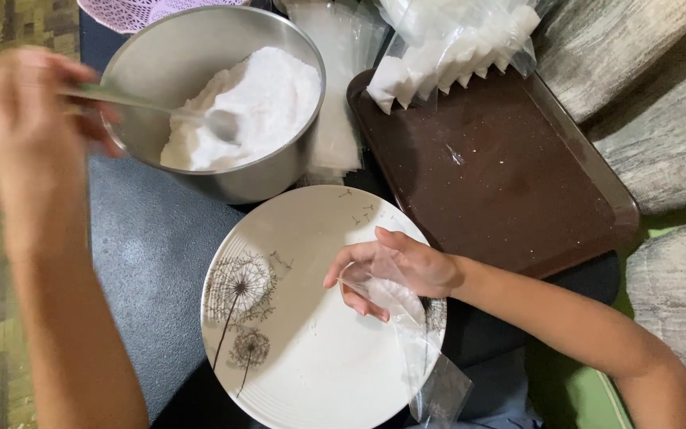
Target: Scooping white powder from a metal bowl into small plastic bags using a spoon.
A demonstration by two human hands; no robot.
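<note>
My left hand (pixel 29 111) grips a metal spoon (pixel 160 107) whose bowl rests on white powder (pixel 252 103) inside a steel pot (pixel 192 48) at the upper left. My right hand (pixel 395 270) holds a small clear plastic bag (pixel 410 318) open above a white plate (pixel 295 349) printed with dandelion shapes. A little white powder sits inside the bag. The plate lies on a dark mat in front of the pot.
A brown tray (pixel 502 167) lies at the right, with several filled clear bags (pixel 454 44) piled at its far end. Flat empty bags (pixel 343 87) lie between pot and tray. A pink mesh cover (pixel 140 9) shows at the top left.
</note>
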